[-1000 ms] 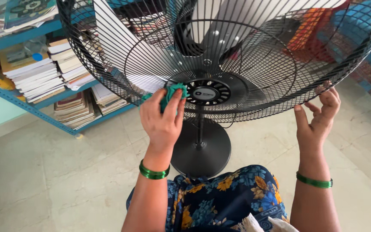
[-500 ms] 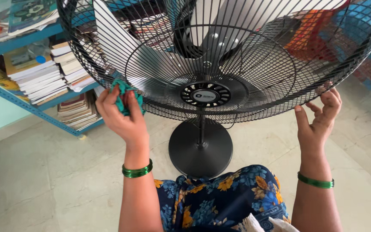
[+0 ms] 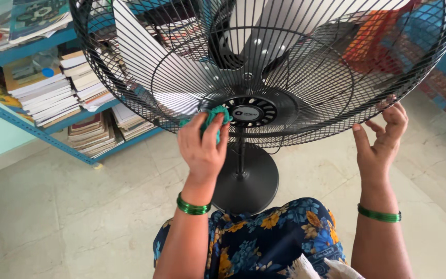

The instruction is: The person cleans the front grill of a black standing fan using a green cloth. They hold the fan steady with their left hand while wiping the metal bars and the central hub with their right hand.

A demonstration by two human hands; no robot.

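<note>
the left hand [image 3: 203,146] has come back in from the left edge of the fan guard [image 3: 130,98], where it was half a second ago, and now sits just left of the round hub cap [image 3: 248,112] at the middle of the guard. it is clenched around a green cloth [image 3: 212,115], which is bunched under the fingers and pressed against the black wires beside the hub cap. the right hand [image 3: 383,142] has hardly shifted: it rests at the guard's lower right rim, fingers curled on the wires, thumb raised and free, gripping nothing else. the guard itself hangs in the same tilt as before, pale blades [image 3: 145,57] showing behind the wires.

the hub cap is a black disc ringed with slots, bearing a small pale rectangular label at its centre. below it the pole drops to the round black base [image 3: 246,178] on the pale tiled floor [image 3: 52,206]. left of the guard a blue metal shelf [image 3: 21,121] carries stacks of books [image 3: 45,93] and papers, spines mostly white and tan, one cover with a small blue round sticker. a glossy magazine lies on the top level. right of the guard, orange and blue fabric [image 3: 383,36] shows through the wires.
</note>
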